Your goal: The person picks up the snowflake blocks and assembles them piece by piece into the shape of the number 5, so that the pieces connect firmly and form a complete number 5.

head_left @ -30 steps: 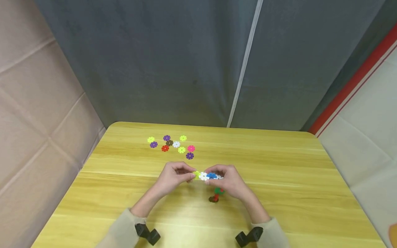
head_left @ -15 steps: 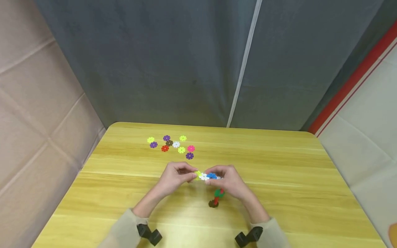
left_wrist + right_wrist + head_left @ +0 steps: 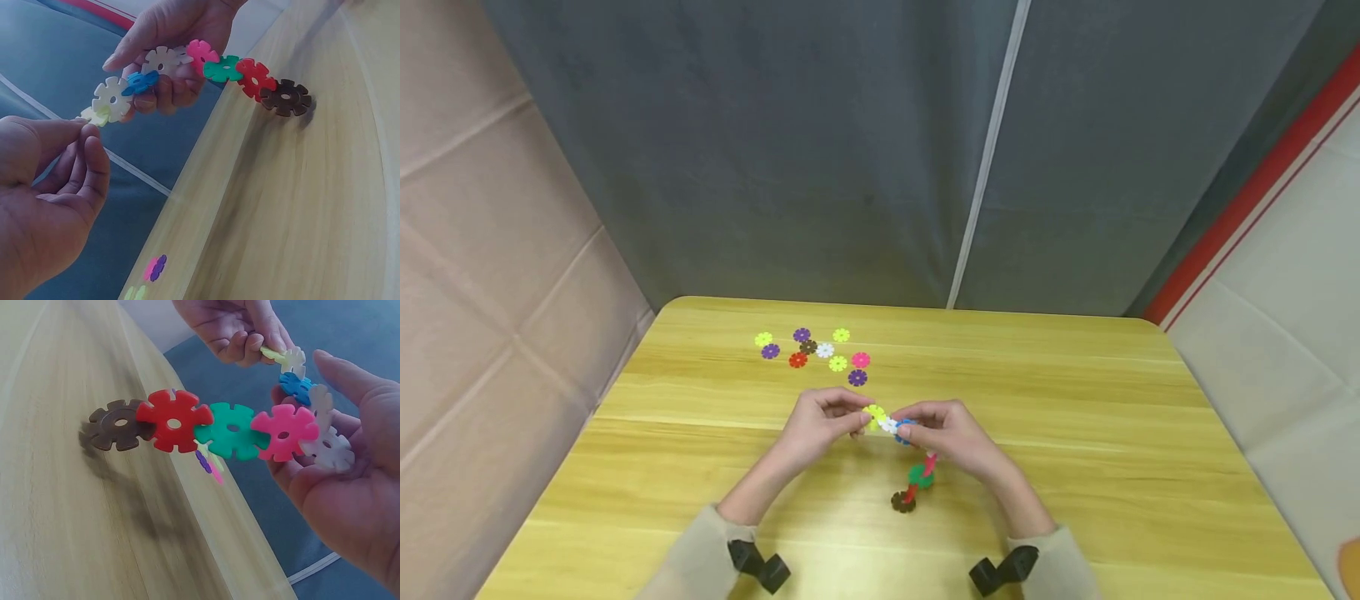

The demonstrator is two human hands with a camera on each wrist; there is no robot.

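Observation:
A chain of toothed plastic discs [image 3: 917, 477] hangs between my hands above the wooden table [image 3: 1075, 433]. From its free end it runs brown [image 3: 119, 425], red [image 3: 253, 75], green, pink [image 3: 284, 428], white, blue, white, and ends in a yellow-green disc [image 3: 94, 115]. My left hand [image 3: 857, 419] pinches that yellow-green end disc between thumb and fingertips. My right hand [image 3: 906, 427] grips the chain's upper part around the white, blue and pink discs [image 3: 325, 447]. The brown end hangs close to the tabletop; whether it touches I cannot tell.
Several loose discs [image 3: 823, 350] in purple, yellow-green, red, white, brown and pink lie flat on the far left part of the table. A grey curtain [image 3: 850, 150] closes the back, and a beige padded wall [image 3: 482, 250] stands on the left.
The chain's free end has swung down and toward me, so the brown disc now sits lower and further left. Both hands have shifted slightly left and tilted the chain's upper end.

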